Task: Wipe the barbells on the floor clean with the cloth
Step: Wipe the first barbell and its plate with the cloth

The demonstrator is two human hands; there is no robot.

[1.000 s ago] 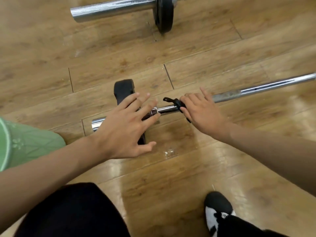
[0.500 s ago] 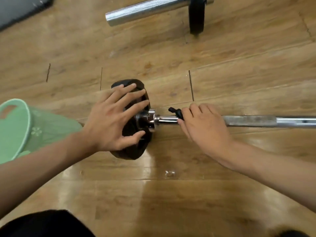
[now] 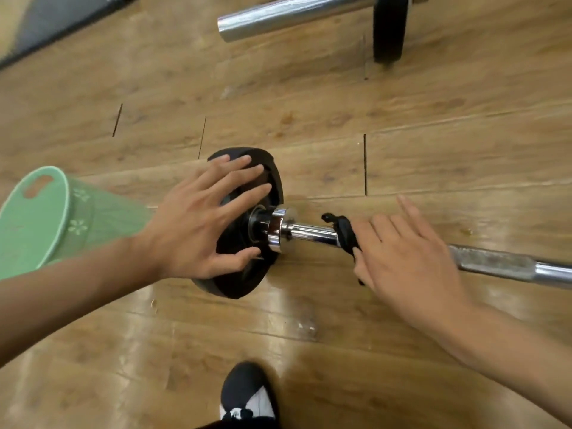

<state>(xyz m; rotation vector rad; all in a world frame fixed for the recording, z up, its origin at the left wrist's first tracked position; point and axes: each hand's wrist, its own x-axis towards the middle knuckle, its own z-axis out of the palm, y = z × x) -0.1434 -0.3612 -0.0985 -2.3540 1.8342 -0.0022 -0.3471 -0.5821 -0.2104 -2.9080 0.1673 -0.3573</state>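
Wiping the near barbell (image 3: 309, 233): my left hand (image 3: 198, 230) lies spread on its plate (image 3: 244, 284); my right hand (image 3: 405, 258), fingers nearly straight, presses the black cloth (image 3: 345, 233) on the shaft between both hands. Next, probably, slide the cloth rightward.

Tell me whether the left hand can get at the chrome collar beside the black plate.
Probably yes. The left hand lies spread on the black plate; the chrome collar sits bare right beside it, and the right hand is further along the bar.
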